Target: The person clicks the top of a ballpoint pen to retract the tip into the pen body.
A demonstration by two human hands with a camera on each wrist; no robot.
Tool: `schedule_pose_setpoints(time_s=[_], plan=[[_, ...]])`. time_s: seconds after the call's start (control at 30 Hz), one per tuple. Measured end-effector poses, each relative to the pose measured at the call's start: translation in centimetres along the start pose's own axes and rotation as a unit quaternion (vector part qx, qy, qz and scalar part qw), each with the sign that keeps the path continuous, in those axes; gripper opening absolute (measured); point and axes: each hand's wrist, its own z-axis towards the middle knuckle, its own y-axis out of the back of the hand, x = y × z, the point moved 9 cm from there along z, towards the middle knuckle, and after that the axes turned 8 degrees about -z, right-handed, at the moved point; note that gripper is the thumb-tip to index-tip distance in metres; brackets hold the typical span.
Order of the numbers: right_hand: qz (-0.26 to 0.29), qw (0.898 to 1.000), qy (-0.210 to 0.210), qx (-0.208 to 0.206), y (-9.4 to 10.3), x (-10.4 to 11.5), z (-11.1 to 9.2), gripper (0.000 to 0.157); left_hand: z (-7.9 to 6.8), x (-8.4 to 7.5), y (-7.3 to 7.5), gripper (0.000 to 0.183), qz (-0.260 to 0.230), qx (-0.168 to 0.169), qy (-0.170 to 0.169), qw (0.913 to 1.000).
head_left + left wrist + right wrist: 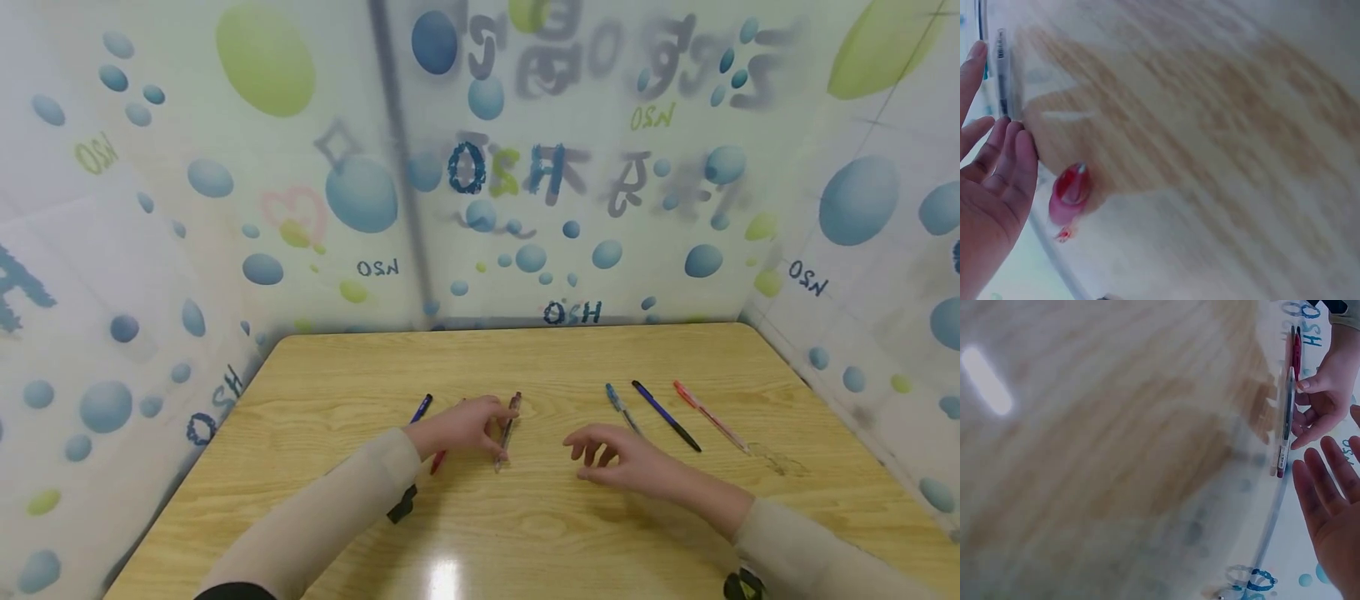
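Note:
My left hand [468,423] is at a clear pen [507,433] with a dark reddish end, thumb near one end and fingers near the other. In the right wrist view those spread fingertips touch or nearly touch the clear pen [1287,419], which lies on the table. Partly hidden under the left hand lie a red pen [438,463] and a blue pen [422,407]. My right hand [626,458] hovers over the table with loosely bent fingers and nothing in them. Just behind it is a light blue pen [622,405], its near end covered by the hand.
Right of the light blue pen lie a dark blue pen [666,415] and an orange-red pen [710,416], both slanting. The wooden table [480,533] ends at a patterned curtain wall [510,283]; similar walls stand at both sides.

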Motion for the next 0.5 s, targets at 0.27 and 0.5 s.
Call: schedule_pose_setpoints(time_s=[0.27, 0.5], plan=[[-0.033, 0.999, -0.013, 0.009, 0.8, -0.2, 1.5, 0.037, -1.3, -0.5, 1.5, 0.072, -0.043, -0.007, -0.005, 0.9991], [-0.04, 0.999, -0.014, 0.01, 0.8, 0.0, 2.9, 0.038, -2.8, 0.1, 2.9, 0.07, -0.044, -0.033, 0.0, 0.9985]])
